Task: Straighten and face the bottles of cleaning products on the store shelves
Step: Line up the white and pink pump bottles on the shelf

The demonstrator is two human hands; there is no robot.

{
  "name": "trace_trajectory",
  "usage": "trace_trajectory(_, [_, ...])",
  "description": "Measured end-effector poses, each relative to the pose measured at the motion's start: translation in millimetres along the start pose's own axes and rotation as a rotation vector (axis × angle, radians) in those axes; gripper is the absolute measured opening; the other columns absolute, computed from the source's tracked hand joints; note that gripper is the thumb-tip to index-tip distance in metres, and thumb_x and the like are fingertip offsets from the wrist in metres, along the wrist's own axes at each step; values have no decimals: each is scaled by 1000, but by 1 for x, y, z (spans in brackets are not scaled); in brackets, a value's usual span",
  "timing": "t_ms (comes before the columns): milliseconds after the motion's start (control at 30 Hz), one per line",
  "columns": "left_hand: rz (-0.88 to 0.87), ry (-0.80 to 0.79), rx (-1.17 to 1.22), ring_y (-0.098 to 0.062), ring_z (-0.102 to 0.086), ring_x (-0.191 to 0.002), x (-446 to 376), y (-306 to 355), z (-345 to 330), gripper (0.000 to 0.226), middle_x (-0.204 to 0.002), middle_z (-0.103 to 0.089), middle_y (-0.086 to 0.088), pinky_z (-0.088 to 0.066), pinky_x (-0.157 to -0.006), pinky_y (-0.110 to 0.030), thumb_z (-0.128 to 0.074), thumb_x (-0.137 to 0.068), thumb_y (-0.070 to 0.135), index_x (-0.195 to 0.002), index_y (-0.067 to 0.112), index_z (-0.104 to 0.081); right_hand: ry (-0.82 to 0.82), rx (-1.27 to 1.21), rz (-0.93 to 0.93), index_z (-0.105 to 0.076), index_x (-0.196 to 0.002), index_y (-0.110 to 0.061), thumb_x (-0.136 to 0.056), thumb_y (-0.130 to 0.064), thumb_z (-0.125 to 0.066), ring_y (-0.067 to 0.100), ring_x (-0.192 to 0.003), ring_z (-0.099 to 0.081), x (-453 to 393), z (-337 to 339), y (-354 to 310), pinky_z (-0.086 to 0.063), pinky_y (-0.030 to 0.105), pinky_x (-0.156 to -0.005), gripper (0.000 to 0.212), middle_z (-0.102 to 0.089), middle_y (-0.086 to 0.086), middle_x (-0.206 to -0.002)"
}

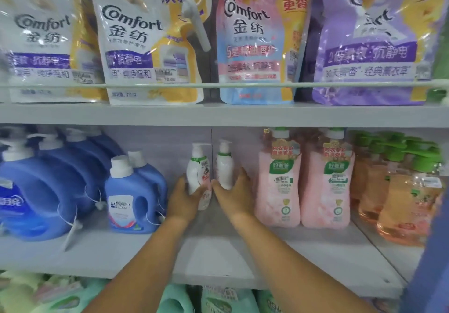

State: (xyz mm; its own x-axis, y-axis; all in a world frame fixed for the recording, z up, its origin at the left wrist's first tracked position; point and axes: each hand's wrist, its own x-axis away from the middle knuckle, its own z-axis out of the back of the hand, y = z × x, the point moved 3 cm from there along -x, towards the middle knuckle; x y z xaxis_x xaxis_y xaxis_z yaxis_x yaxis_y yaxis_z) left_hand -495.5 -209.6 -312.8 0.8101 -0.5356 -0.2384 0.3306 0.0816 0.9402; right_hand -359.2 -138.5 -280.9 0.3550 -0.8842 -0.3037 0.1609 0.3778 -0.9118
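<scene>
Both forearms reach in over the grey middle shelf (pixel 97 252). Left hand (pixel 184 198) curls its fingers round the left white pump bottle (pixel 198 169), which leans slightly right. Right hand (pixel 234 191) wraps the base of the right white pump bottle (pixel 224 167), upright, just beside the first. Both bottles stand deep on the shelf, between blue detergent jugs (pixel 126 193) on the left and pink pump bottles (pixel 279 181) on the right. Comfort softener pouches (pixel 145 45) line the shelf above.
</scene>
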Motion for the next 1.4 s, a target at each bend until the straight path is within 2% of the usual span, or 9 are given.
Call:
trace_trajectory(167, [-68, 52, 9, -3, -68, -86, 13, -12, 2, 30, -90, -68, 19, -48, -66, -22, -77, -89, 34, -108, 41, -55, -39, -1, -33, -62, -106, -9, -70, -29, -78, 35, -92, -71, -39, -24, 14, -60, 47, -77, 44, -70, 14, -97])
trace_trajectory(267, [-81, 76, 13, -8, -66, -87, 20, -11, 7, 34, -95, -66, 17, -54, -74, -32, -76, -88, 40, -110, 41, -51, -14, -20, -30, -65, -93, -35, -77, -18, -78, 12, -74, -71, -40, -26, 17, -58, 30, -67, 27, -72, -10, -78])
trace_trajectory(367, [-43, 49, 60, -20, -66, -99, 18, -5, 13, 39, -110, -67, 4, -55, -91, -42, -78, -87, 36, -114, 33, -50, -6, -1, 20, -60, -81, -61, -79, -24, -73, -3, -55, -64, -23, -22, 8, -47, 12, -48, 40, -68, -25, -65])
trace_trajectory(533, [-99, -37, 136, -17, -68, -98, 22, -4, 24, 40, -110, -68, 3, -57, -82, -36, -79, -88, 24, -117, 29, -51, 43, -71, -62, -58, -95, -31, -82, -21, -78, -10, -53, -60, 17, -1, 12, -41, 5, -43, 26, -66, -15, -79])
trace_trajectory(667, [-122, -119, 186, -4, -68, -98, 50, 0, 24, 44, -109, -69, 13, -51, -72, -20, -82, -87, 22, -122, 34, -58, 25, -106, -63, -60, -105, -35, -82, -19, -82, -8, -79, -66, 63, 39, 9, -51, 11, -64, 36, -69, -18, -96])
trace_trajectory(800, [-179, -196, 162, 20, -62, -86, 90, 15, 24, 50, -108, -66, 23, -50, -63, -9, -85, -83, 27, -124, 37, -59, -2, -139, -73, -68, -102, -37, -79, -22, -86, -11, -78, -67, 104, 94, 6, -50, 6, -59, 33, -73, -16, -95])
trace_trajectory(967, [-175, -254, 227, 8, -68, -92, 162, 43, 9, 54, -107, -71, 27, -54, -74, -25, -85, -72, 47, -122, 45, -64, 15, -221, -80, -74, -109, -33, -79, -25, -87, 3, -92, -73, 152, 185, 17, -62, 31, -80, 33, -78, -14, -101])
trace_trajectory(1100, [-246, -289, 274, 6, -70, -93, 239, 87, -26, 71, -110, -72, 29, -56, -73, -27, -85, -57, 64, -123, 50, -63, 8, -236, -35, -76, -105, -33, -73, -29, -88, 10, -96, -75, 185, 280, 29, -62, 33, -81, 35, -79, -10, -102])
trace_trajectory(1400, [-277, -495, 390, -1, -74, -90, 385, 170, -187, 47, -109, -76, 22, -60, -64, -18, -86, -66, 44, -107, 59, -69, 150, -246, -78, -74, -114, -31, -83, -25, -85, 9, -97, -75, 238, 513, 84, -62, 28, -75, 34, -79, -10, -105])
